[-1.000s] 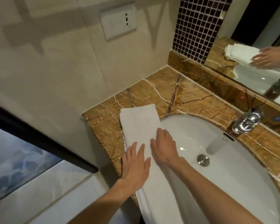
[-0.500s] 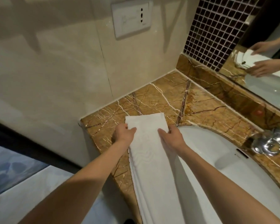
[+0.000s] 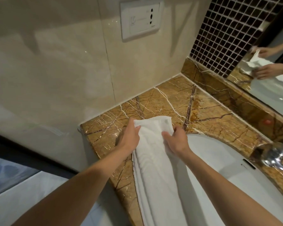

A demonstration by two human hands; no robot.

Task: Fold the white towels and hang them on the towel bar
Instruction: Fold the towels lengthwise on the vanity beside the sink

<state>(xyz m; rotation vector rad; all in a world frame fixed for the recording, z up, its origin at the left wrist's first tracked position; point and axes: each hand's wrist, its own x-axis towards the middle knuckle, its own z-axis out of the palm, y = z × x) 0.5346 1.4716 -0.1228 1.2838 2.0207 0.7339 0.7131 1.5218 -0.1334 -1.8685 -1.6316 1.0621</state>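
A white towel [image 3: 155, 168], folded into a long narrow strip, lies along the brown marble counter [image 3: 168, 101] and over the left rim of the white sink [image 3: 222, 163]. My left hand [image 3: 129, 136] pinches the towel's far left corner. My right hand [image 3: 175, 139] grips the far right corner. The far end is raised slightly off the counter between both hands. No towel bar is in view.
A beige tiled wall with a white socket plate [image 3: 140, 18] rises behind the counter. A mirror [image 3: 271, 75] and dark mosaic tiles [image 3: 225, 33] stand at the right. The chrome tap [image 3: 278, 157] sits at the sink's right edge. The floor lies lower left.
My hands moved from pressing flat on the towel's middle up to its far end, took hold of both corners, and have begun lifting that end. My view shifted up and left.
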